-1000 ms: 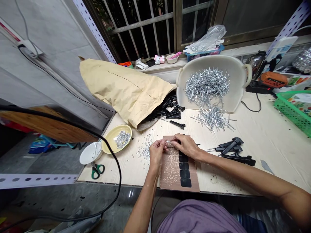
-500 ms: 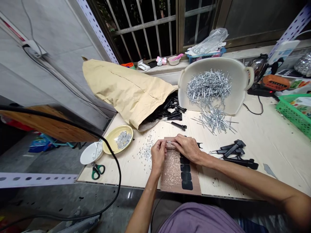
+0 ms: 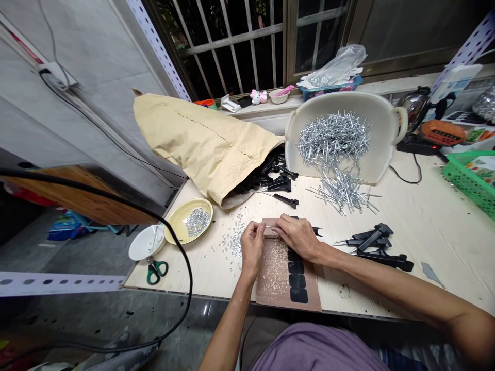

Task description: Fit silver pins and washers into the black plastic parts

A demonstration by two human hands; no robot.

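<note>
Both of my hands meet above a brown board (image 3: 274,288) at the table's front. My left hand (image 3: 252,242) is closed in a pinch at one end of a thin metal rod (image 3: 269,226). From the other side, the fingers of my right hand (image 3: 299,236) close on the same rod. A black forked plastic end (image 3: 317,232) sticks out beyond my right hand; whether it joins the rod is hidden. Black rounded pads (image 3: 297,281) line the board's right side. Small metal nuts (image 3: 233,238) lie scattered left of my left hand.
A paper sack (image 3: 209,144) spills black plastic parts (image 3: 280,183). Long screws (image 3: 334,139) fill a tipped white basin (image 3: 381,154). Black handles with metal shafts (image 3: 377,242) lie right. Yellow dish (image 3: 181,208), white bowl (image 3: 135,247) and scissors (image 3: 157,270) stand left; a black cable (image 3: 187,278) hangs in front.
The view has shifted very slightly. Both hands keep nearly the same place and the same pinch on the rod.
</note>
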